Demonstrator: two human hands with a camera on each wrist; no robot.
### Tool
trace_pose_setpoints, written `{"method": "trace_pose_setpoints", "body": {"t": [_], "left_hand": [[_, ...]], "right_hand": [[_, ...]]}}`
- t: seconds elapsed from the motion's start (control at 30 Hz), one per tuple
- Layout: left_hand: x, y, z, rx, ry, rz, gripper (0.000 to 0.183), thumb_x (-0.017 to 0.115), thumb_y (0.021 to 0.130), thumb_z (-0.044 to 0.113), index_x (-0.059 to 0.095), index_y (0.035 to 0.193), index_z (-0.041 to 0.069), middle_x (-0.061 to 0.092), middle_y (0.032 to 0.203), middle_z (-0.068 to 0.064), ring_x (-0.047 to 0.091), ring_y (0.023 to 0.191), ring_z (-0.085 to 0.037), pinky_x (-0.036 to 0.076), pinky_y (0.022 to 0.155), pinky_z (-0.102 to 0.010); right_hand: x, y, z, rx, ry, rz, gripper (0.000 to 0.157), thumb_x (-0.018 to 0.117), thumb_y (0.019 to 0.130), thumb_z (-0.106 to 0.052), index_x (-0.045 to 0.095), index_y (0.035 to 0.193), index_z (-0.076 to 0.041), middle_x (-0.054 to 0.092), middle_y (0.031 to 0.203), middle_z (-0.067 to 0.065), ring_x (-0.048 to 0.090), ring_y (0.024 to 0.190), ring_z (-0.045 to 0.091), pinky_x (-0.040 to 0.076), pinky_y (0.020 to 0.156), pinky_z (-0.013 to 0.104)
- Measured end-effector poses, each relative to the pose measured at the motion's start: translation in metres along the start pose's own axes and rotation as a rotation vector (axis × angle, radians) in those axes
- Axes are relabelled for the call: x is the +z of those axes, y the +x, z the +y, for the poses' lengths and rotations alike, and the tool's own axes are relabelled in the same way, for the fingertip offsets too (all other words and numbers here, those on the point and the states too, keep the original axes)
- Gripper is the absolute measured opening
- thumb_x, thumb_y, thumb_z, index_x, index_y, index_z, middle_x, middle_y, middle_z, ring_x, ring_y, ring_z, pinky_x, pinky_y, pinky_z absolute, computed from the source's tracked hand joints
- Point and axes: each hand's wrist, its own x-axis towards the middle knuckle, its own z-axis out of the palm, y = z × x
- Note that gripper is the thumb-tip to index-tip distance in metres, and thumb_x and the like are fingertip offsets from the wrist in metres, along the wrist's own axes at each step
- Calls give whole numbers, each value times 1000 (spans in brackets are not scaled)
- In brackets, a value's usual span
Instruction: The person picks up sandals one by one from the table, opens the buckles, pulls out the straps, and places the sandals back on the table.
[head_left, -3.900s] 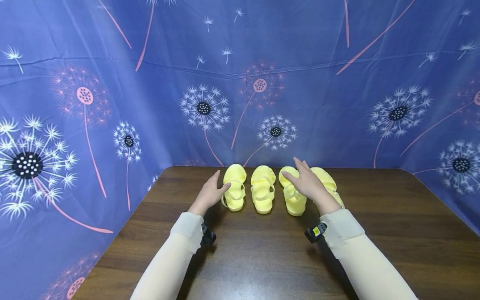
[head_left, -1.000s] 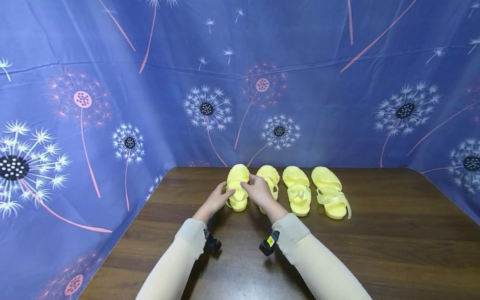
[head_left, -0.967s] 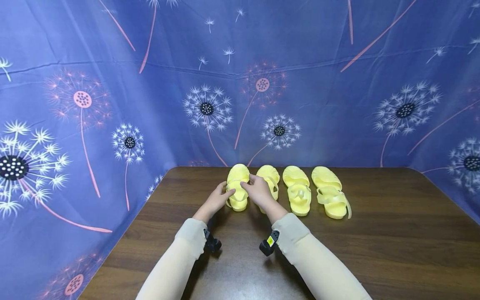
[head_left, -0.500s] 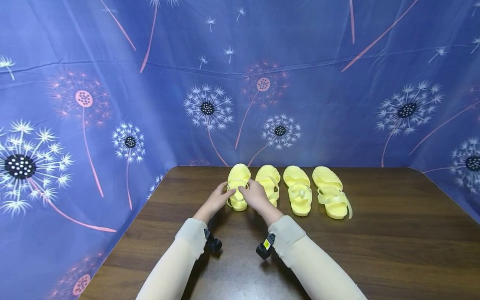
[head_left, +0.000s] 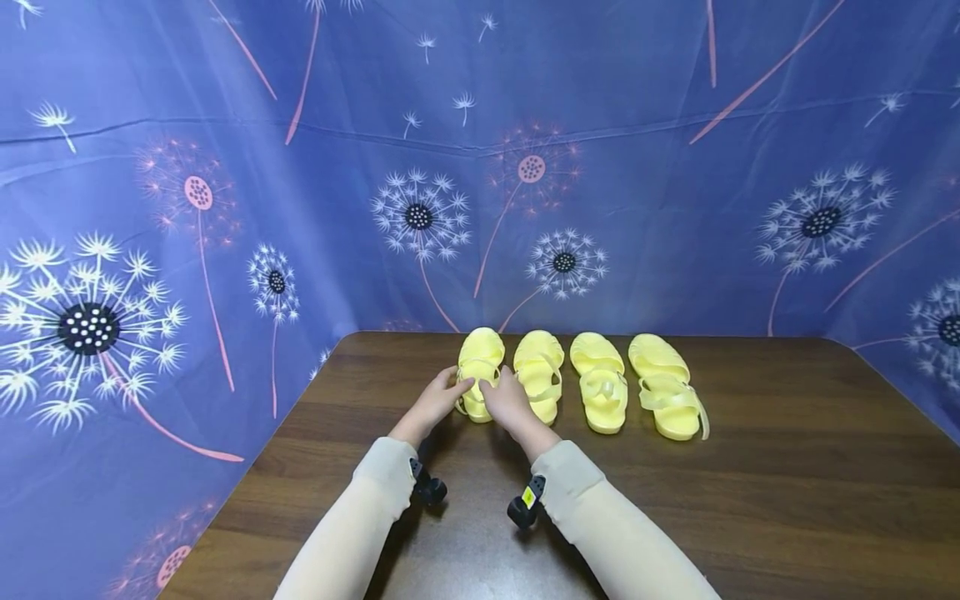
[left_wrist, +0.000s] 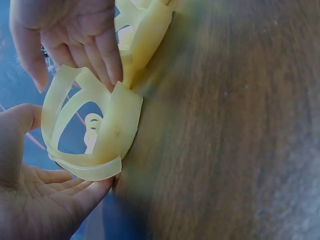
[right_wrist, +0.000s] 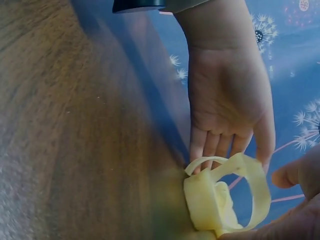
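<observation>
The leftmost yellow sandal [head_left: 482, 343] lies toe-away on the wooden table, between both hands. My left hand [head_left: 431, 405] is at its left side; its fairly straight fingers [left_wrist: 92, 192] lie along the sandal, and the thumb [left_wrist: 31, 117] stands by the strap. From the other side comes my right hand [head_left: 513, 407], its thumb pointing inward over the heel end. In the left wrist view the right hand's straight fingers [left_wrist: 107, 57] reach down beside the loop of straps. The right wrist view shows the strap [right_wrist: 260, 192] standing up as a ring between the hands.
To the right, in the same row, lie a second sandal [head_left: 536, 346], a third sandal [head_left: 602, 417] and a fourth sandal [head_left: 660, 357]. The dark wooden table [head_left: 787, 467] ends at a blue dandelion-print curtain [head_left: 660, 208]. A black wrist camera [head_left: 522, 510] hangs under the right sleeve.
Since the earliest frame, my right hand has moved left from the right-hand sandals to the leftmost one. Over the last second it has drawn back slightly toward me; the left hand has barely moved.
</observation>
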Motion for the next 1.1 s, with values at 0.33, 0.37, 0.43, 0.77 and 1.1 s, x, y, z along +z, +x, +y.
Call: {"method": "trace_pose_setpoints", "body": {"t": [0.33, 0.37, 0.43, 0.77, 1.1], "left_hand": [[2, 1, -1, 3, -73, -15, 61, 53, 99, 29, 35, 143, -8, 44, 144, -25, 49, 127, -34, 44, 103, -46], [3, 1, -1, 2, -76, -16, 60, 54, 99, 29, 36, 143, -8, 46, 143, -24, 50, 125, -33, 45, 103, -45], [3, 2, -1, -3, -70, -14, 58, 54, 99, 29, 38, 143, -6, 48, 142, -22, 51, 124, -31, 45, 103, -44], [4, -2, -6, -68, -253, -53, 61, 53, 100, 28, 32, 146, -7, 38, 149, -24, 46, 132, -34, 42, 107, -45], [4, -2, -6, -72, -255, -60, 61, 50, 101, 27, 29, 146, -9, 33, 151, -26, 43, 134, -36, 41, 108, -48]], "right_hand": [[1, 1, 8, 13, 48, -22, 57, 45, 100, -18, 28, 144, 14, 32, 150, 30, 30, 141, 41, 28, 115, 52], [1, 1, 8, 14, 53, -22, 56, 46, 100, -16, 28, 144, 14, 33, 150, 30, 31, 140, 41, 29, 115, 52], [2, 1, 10, 21, 67, -22, 56, 45, 100, -15, 28, 145, 14, 33, 150, 30, 31, 140, 40, 29, 115, 52], [5, 1, 15, 58, 121, -27, 54, 46, 100, -14, 31, 144, 12, 37, 149, 28, 35, 138, 39, 33, 113, 51], [6, 3, 18, 38, 169, -32, 51, 47, 98, -12, 36, 142, 12, 45, 143, 27, 45, 131, 37, 39, 109, 49]]}}
